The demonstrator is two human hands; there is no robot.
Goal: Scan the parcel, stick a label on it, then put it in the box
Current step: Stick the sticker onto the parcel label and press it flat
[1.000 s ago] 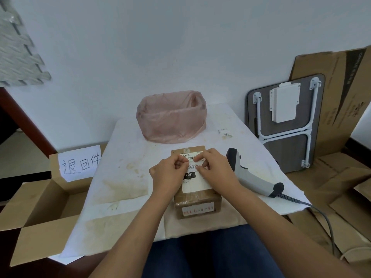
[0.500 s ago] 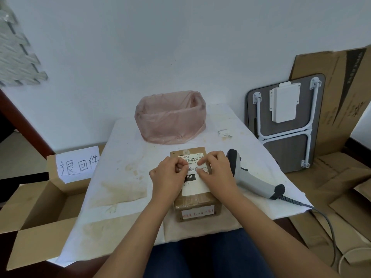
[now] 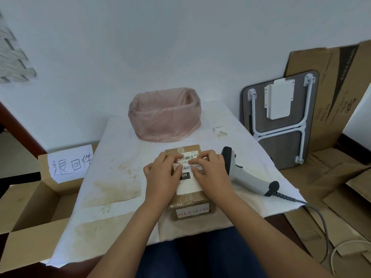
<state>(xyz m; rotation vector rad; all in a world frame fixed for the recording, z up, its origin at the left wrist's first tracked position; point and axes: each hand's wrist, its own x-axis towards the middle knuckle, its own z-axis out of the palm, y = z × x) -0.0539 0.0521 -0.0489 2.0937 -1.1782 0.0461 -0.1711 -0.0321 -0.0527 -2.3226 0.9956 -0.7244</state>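
A brown parcel [image 3: 189, 200] lies on the white-covered table [image 3: 112, 177] straight in front of me, with a white shipping label [image 3: 190, 185] on its top. A small handwritten label [image 3: 186, 167] lies flat across that shipping label. My left hand [image 3: 160, 175] and my right hand [image 3: 212, 173] rest on the parcel's top, fingertips and thumbs pressing down at the two ends of the small label. The grey barcode scanner [image 3: 247, 177] lies on the table just right of my right hand. An open cardboard box [image 3: 26, 207] with a handwritten paper sign [image 3: 70, 163] stands on the floor at the left.
A container lined with a pink plastic bag [image 3: 164, 117] stands at the back of the table. Small paper slips [image 3: 219, 131] lie to its right. The scanner's cable [image 3: 321, 219] runs off the table's right edge. A folded table [image 3: 281, 121] and flattened cardboard [image 3: 341, 93] lean at the right.
My fingers have gone from pinching the small label above the parcel to lying flatter on it; the label's handwriting now shows between my hands. The parcel and scanner have not moved.
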